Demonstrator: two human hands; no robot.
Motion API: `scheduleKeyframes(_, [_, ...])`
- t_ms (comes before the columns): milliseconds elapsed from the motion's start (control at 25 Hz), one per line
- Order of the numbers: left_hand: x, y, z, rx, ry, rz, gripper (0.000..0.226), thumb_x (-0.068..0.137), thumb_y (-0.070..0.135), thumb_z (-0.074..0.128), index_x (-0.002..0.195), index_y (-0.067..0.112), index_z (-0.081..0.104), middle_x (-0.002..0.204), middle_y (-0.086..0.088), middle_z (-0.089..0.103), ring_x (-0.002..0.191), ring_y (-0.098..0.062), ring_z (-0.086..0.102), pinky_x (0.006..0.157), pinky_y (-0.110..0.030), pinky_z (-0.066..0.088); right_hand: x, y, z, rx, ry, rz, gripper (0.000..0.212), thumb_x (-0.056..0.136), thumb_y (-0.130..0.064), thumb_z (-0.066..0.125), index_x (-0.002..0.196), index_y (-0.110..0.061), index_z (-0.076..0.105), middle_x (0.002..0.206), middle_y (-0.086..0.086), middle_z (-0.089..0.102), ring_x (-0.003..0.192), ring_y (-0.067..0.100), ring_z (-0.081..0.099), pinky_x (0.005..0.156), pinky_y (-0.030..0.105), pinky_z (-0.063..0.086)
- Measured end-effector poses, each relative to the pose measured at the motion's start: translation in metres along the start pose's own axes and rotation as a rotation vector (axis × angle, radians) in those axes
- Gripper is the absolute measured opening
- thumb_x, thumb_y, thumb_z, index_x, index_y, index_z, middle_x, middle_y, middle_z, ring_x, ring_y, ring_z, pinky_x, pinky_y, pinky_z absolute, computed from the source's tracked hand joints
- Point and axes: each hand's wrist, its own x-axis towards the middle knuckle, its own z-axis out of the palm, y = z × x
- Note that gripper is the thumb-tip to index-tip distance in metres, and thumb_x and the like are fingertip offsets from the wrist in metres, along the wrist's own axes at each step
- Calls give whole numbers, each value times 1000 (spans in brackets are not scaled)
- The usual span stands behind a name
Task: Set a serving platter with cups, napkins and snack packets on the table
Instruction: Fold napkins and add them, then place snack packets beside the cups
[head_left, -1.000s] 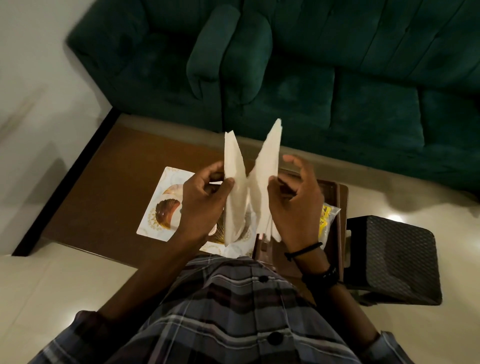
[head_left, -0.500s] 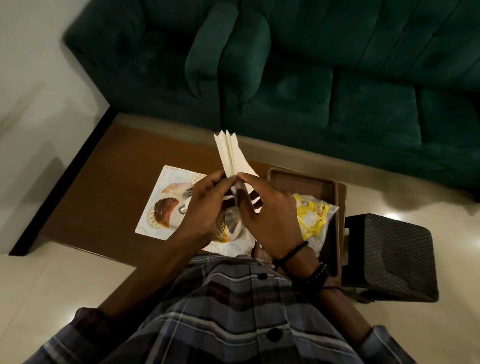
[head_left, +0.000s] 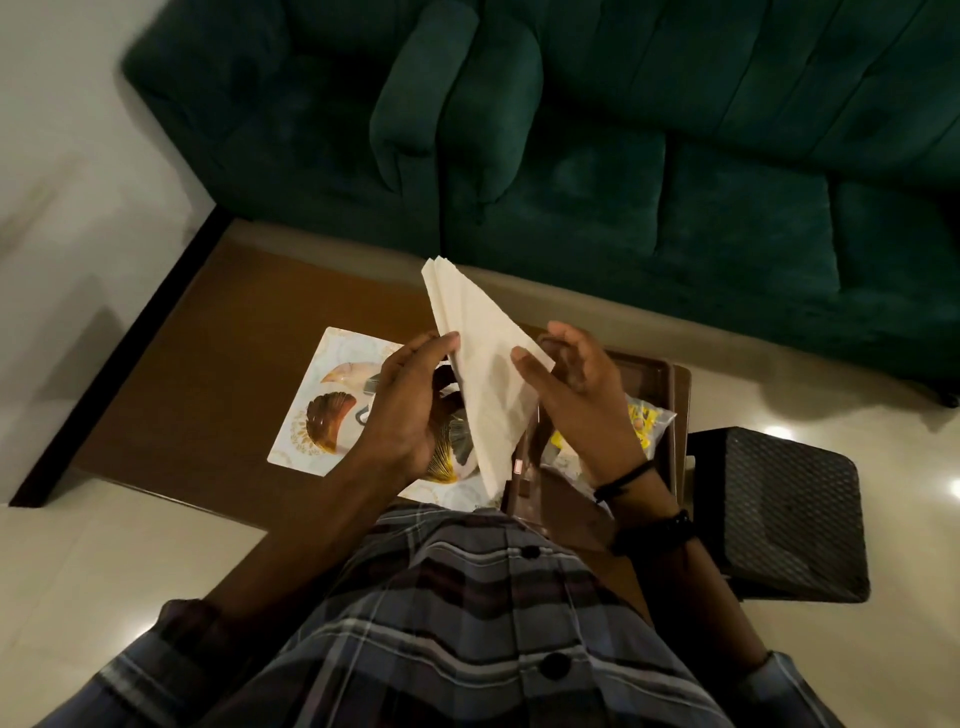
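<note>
A white paper napkin (head_left: 480, 358), folded into a long triangle, is held upright above the table between both hands. My left hand (head_left: 410, 410) grips its left edge with thumb and fingers. My right hand (head_left: 576, 395) pinches its right edge with the thumb, the other fingers spread. Beneath them lies a white serving platter (head_left: 317, 410) printed with feather shapes, partly hidden by my hands. To its right a brown tray (head_left: 670, 379) holds a yellow snack packet (head_left: 647, 423).
The platter and tray rest on a brown wooden table (head_left: 218, 364) with a dark left edge. A green sofa (head_left: 623, 156) stands behind it. A black woven stool (head_left: 779, 514) is at the right, on pale floor tiles.
The napkin, spread apart into two flaps a second ago, has been folded together into one flat triangle. My hands came together, and now my right hand has shifted to its right edge.
</note>
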Motion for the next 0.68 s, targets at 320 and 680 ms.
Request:
scheduleKeyframes(320, [-10,10,12,274,75,-20,31,93,52,44,106,25,52,88,3,62,66,-7,58,40,-15,45,-9,3,23,337,-167,190,38,85,-16,69,121,-5,60,118,12,68,107,27,67,88,44,58])
scheduleKeyframes(680, [-7,17,-1,294,14,-126,23,90,53,49,89,30,51,98,1,61,75,-14,57,44,-20,46,-1,1,12,427,-314,359,35,85,-24,69,116,-8,66,111,8,73,101,24,69,79,38,57])
